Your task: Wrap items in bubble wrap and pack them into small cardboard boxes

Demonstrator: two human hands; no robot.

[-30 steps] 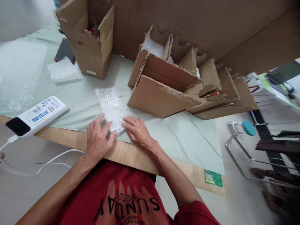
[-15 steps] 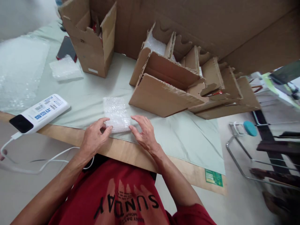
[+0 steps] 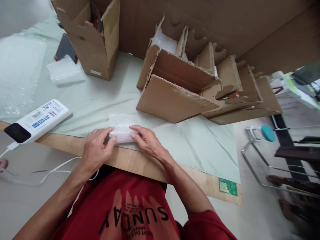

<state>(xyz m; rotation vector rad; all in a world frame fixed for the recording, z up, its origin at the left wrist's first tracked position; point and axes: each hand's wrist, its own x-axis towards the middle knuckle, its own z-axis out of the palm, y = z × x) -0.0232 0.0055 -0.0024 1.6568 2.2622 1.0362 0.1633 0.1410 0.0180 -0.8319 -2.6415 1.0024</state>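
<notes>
I am holding the ends of this bubble wrap (image 3: 122, 137) with my left hand (image 3: 97, 146) and right hand (image 3: 147, 140), and it is looking mostly folded, one flap (image 3: 121, 120) lying flat.

Glossy plastic bubble wrap (image 3: 122, 128), bumpy

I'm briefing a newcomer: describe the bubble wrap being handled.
Go to the pale green cloth and its near edge, in front of the open cardboard boxes. Between the left hand and right hand lies the small folded bubble wrap. Unlike the wrap pieces farther left, it has a hand at each side.
</notes>
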